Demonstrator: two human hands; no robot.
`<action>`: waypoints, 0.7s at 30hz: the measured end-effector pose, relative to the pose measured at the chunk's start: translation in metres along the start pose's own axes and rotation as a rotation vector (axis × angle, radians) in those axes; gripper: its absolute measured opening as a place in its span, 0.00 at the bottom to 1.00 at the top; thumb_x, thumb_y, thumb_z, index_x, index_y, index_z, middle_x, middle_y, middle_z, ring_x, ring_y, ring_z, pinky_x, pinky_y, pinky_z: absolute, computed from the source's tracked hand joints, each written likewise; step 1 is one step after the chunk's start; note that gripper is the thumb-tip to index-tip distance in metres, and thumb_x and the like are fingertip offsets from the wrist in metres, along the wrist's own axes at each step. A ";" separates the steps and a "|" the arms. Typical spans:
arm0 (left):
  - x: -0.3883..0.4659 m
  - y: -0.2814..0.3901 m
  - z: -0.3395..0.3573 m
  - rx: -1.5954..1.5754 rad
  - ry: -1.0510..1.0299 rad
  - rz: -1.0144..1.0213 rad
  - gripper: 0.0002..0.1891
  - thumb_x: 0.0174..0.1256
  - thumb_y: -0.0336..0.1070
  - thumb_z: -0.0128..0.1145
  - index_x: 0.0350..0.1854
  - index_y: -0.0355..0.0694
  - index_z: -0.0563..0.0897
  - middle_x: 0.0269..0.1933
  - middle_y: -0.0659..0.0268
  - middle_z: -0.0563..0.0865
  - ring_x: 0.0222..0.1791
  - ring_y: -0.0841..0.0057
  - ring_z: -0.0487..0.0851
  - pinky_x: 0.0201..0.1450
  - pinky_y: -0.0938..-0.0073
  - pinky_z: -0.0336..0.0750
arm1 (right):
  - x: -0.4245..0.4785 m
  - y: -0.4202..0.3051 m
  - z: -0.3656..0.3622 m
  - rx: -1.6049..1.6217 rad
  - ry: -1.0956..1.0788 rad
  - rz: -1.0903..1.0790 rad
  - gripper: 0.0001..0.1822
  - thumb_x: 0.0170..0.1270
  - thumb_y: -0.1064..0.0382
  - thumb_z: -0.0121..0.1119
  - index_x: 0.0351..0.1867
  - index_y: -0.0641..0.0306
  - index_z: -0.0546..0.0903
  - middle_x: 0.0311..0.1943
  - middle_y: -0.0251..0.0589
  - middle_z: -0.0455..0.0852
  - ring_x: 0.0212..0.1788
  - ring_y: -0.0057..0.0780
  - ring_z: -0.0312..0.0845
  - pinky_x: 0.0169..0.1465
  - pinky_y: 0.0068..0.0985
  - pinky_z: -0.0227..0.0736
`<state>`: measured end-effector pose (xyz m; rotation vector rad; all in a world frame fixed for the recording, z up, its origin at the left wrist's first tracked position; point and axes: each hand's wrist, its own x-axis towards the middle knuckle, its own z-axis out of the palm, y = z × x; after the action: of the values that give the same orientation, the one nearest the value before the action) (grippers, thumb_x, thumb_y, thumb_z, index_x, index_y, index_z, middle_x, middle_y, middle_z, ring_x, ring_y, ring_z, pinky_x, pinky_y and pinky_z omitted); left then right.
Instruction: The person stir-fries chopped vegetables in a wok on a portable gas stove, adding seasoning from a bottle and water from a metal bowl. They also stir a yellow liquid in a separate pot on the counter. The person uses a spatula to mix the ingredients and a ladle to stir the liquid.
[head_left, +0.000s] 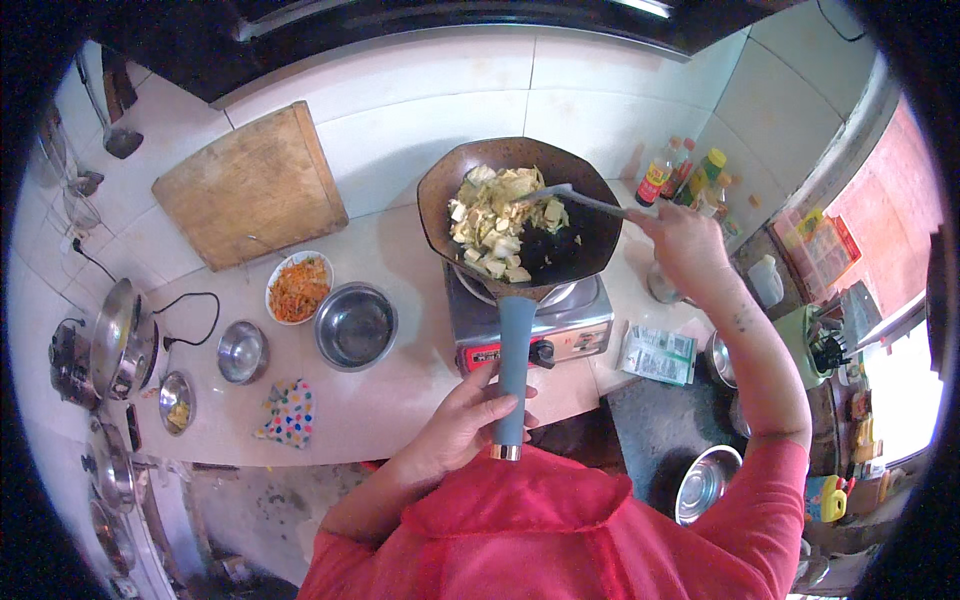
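My left hand (480, 416) is wrapped around the grey-blue handle (514, 360) of a dark wok (577, 255). The wok sits over a portable gas stove (480, 322), tilted so its inside faces me. My right hand (686, 244) grips the handle of a spatula (596, 202), whose blade is in the food. Pale cubes that look like tofu, mixed with leafy pieces and yellowish bits (495, 214), lie mostly in the left half of the wok. Its right half shows bare dark metal.
Left of the stove are a steel basin (356, 326), a bowl of shredded orange vegetables (300, 289), small steel bowls (242, 352) and a dotted cloth (289, 412). A wooden cutting board (255, 187) leans on the tiles. Sauce bottles (657, 174) and a plastic packet (658, 352) are at right.
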<state>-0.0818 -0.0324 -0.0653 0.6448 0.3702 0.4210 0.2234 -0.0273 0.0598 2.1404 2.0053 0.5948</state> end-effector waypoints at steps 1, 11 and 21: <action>0.000 0.000 0.000 -0.006 -0.004 0.003 0.31 0.66 0.32 0.55 0.69 0.44 0.58 0.54 0.56 0.76 0.46 0.63 0.82 0.47 0.61 0.81 | 0.001 0.006 -0.002 0.002 -0.009 0.036 0.21 0.58 0.68 0.54 0.54 0.46 0.78 0.34 0.40 0.81 0.38 0.38 0.82 0.38 0.35 0.79; 0.001 -0.002 0.002 0.032 0.004 0.022 0.32 0.67 0.34 0.54 0.71 0.42 0.56 0.55 0.54 0.77 0.43 0.64 0.83 0.45 0.66 0.81 | 0.033 0.042 0.103 0.858 -0.167 0.286 0.14 0.63 0.57 0.58 0.48 0.56 0.84 0.24 0.43 0.83 0.27 0.30 0.82 0.33 0.34 0.75; 0.000 -0.002 -0.002 0.039 0.004 0.021 0.30 0.67 0.33 0.54 0.70 0.43 0.58 0.54 0.55 0.78 0.44 0.65 0.83 0.43 0.66 0.81 | 0.043 0.031 0.041 0.894 -0.006 0.171 0.15 0.63 0.61 0.58 0.48 0.65 0.82 0.22 0.32 0.78 0.25 0.18 0.71 0.30 0.20 0.66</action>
<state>-0.0818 -0.0328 -0.0680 0.6863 0.3761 0.4360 0.2683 0.0183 0.0421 2.7563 2.3712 -0.4021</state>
